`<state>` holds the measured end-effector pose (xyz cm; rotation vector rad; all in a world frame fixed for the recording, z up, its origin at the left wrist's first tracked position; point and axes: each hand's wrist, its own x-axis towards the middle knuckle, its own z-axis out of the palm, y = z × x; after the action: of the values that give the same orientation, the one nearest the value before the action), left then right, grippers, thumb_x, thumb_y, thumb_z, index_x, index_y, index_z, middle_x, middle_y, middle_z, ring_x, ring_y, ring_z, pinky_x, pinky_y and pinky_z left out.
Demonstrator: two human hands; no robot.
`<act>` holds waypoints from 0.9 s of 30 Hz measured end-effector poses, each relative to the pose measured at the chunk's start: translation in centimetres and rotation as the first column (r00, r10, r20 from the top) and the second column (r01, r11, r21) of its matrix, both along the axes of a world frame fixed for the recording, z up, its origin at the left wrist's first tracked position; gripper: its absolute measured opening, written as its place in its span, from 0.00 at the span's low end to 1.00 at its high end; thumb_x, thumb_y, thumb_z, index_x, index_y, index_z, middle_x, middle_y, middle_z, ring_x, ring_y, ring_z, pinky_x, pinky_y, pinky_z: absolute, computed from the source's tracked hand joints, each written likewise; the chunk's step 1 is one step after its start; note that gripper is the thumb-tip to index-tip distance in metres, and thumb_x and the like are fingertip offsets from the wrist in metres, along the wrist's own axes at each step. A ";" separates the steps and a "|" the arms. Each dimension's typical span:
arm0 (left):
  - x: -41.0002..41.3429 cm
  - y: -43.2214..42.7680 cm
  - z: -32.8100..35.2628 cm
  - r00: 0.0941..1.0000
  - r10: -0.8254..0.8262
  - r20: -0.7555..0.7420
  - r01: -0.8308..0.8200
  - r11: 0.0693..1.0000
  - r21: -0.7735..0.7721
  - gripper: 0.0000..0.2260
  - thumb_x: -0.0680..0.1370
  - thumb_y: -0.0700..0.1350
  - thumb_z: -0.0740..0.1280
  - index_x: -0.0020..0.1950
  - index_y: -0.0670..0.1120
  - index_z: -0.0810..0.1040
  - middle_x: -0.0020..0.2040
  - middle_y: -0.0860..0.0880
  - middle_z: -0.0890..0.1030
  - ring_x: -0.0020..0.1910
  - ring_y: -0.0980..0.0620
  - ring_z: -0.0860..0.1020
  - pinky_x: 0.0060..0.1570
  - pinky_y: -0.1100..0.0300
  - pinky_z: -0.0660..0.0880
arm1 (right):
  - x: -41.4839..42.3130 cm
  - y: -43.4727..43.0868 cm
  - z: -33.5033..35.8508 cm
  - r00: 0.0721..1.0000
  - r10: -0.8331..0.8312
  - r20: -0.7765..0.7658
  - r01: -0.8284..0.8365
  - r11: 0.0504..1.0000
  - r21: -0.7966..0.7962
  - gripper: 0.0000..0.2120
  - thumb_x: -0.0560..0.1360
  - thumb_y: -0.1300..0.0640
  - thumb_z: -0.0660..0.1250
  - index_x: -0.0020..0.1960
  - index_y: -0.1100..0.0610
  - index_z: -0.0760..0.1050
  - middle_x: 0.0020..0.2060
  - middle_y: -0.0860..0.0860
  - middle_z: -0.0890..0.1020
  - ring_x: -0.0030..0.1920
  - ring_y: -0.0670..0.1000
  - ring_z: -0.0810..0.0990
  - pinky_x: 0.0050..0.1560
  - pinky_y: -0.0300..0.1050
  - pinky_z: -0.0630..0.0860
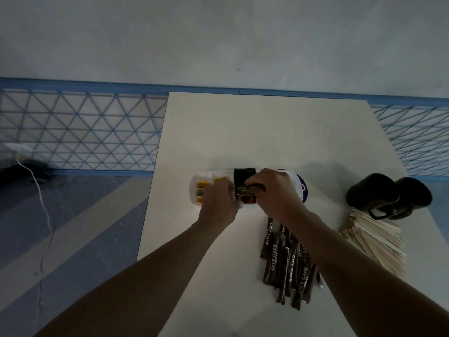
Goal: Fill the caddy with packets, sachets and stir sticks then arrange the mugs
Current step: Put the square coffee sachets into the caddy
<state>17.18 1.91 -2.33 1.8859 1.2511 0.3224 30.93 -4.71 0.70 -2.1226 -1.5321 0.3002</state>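
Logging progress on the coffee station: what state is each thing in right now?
Caddy: partly filled, on the table.
Yellow packets: in the caddy's left compartment.
Black packets: in the caddy, pinched by the right hand.
Left hand: at the caddy, grip hidden.
Sugar sachets: loose on the table.
Stir sticks: piled on the table.
Mugs: side by side beside the sticks.

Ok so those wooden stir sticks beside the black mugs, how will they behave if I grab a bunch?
The stir sticks look thin and flat, so probably light and fairly stiff, though snappable. They lie fanned loosely, so a bunch will likely splay or slip apart unless squared first. Flat sides suggest they won't roll on the table.
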 end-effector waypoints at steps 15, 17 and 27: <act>0.0 -0.2 -0.1 1.000 0.014 0.020 -0.013 1.000 -0.019 0.15 0.66 0.40 0.79 0.47 0.44 0.77 0.43 0.46 0.82 0.45 0.47 0.81 0.48 0.52 0.79 | -0.5 0.4 -2.1 0.994 -0.076 -0.081 0.079 0.996 0.029 0.11 0.70 0.70 0.68 0.43 0.58 0.85 0.41 0.55 0.83 0.38 0.53 0.80 0.40 0.38 0.70; 0.0 -0.2 -0.1 1.000 0.016 0.026 -0.015 1.000 -0.025 0.15 0.66 0.40 0.79 0.46 0.44 0.77 0.43 0.45 0.82 0.45 0.46 0.81 0.48 0.50 0.80 | -0.5 0.6 -1.9 0.994 -0.080 -0.075 0.081 0.997 0.011 0.11 0.71 0.70 0.68 0.43 0.58 0.85 0.40 0.54 0.82 0.38 0.54 0.79 0.39 0.38 0.69; -0.7 -0.7 0.8 0.994 0.024 0.105 -0.025 1.000 0.015 0.12 0.68 0.37 0.78 0.46 0.42 0.78 0.39 0.47 0.82 0.40 0.49 0.81 0.42 0.54 0.80 | 0.3 -0.6 -1.1 0.987 -0.155 -0.032 0.156 0.987 0.045 0.08 0.70 0.63 0.75 0.47 0.54 0.86 0.42 0.50 0.84 0.35 0.46 0.78 0.42 0.25 0.70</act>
<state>16.44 1.20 -1.51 1.8439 1.2054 0.4400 31.24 -5.35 -0.36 -2.1761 -1.3350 0.2360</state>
